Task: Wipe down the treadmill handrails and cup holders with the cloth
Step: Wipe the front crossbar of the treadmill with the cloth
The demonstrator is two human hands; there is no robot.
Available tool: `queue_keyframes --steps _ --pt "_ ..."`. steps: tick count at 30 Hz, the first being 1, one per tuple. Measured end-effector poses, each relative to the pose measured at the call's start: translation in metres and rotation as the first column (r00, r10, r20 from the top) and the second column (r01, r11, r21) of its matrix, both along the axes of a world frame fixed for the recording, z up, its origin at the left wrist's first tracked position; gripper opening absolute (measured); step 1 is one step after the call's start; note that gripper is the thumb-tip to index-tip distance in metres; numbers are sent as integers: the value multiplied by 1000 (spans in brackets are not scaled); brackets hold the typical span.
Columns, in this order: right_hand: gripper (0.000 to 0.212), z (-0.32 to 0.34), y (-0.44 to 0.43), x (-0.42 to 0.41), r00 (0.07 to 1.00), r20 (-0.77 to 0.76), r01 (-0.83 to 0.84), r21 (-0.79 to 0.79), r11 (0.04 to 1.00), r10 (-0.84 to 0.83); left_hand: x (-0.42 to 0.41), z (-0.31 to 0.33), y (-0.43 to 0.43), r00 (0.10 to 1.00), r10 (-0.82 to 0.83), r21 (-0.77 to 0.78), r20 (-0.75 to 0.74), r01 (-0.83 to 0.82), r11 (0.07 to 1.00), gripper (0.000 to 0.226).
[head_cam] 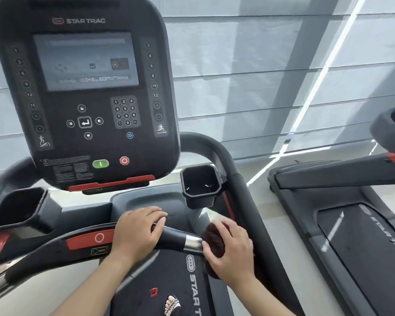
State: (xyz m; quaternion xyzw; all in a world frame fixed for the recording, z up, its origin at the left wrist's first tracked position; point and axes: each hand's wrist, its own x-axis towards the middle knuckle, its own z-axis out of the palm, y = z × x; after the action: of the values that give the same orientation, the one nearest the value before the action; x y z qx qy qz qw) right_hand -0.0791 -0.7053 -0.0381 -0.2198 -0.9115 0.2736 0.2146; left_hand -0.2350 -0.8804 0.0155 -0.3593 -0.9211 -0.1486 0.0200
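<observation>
My left hand wraps over the black front crossbar of the treadmill, just right of its red panel. My right hand holds a bunched dark brown cloth against the right end of that bar, next to the chrome grip sensor. The right side handrail curves up behind the cloth. A black cup holder hangs at right of the console, and another cup holder sits at left.
The large console with screen and keypad rises straight ahead. The running belt lies below, with a sandalled foot on it. A second treadmill stands to the right. Grey window blinds fill the background.
</observation>
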Motion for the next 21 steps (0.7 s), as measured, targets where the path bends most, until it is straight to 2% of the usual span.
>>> queue_keyframes --steps 6,10,14,16,21 --pt "47 -12 15 19 999 -35 -33 92 995 36 0 -3 -1 1000 -3 15 -9 3 1000 40" --pt "43 0 -1 0 996 -49 76 12 997 -76 -3 -8 -1 1000 14 -3 -26 -14 1000 38" --pt "44 6 -16 -15 991 -117 -56 84 995 66 -5 -10 -1 999 14 -5 -50 -14 1000 36" --pt "45 3 -9 -10 990 -110 -75 104 992 86 -5 -11 -2 999 16 -13 -51 -17 1000 37" --pt "48 -8 8 4 997 3 79 81 994 -79 -7 -12 -2 998 23 -13 -56 -24 1000 41"
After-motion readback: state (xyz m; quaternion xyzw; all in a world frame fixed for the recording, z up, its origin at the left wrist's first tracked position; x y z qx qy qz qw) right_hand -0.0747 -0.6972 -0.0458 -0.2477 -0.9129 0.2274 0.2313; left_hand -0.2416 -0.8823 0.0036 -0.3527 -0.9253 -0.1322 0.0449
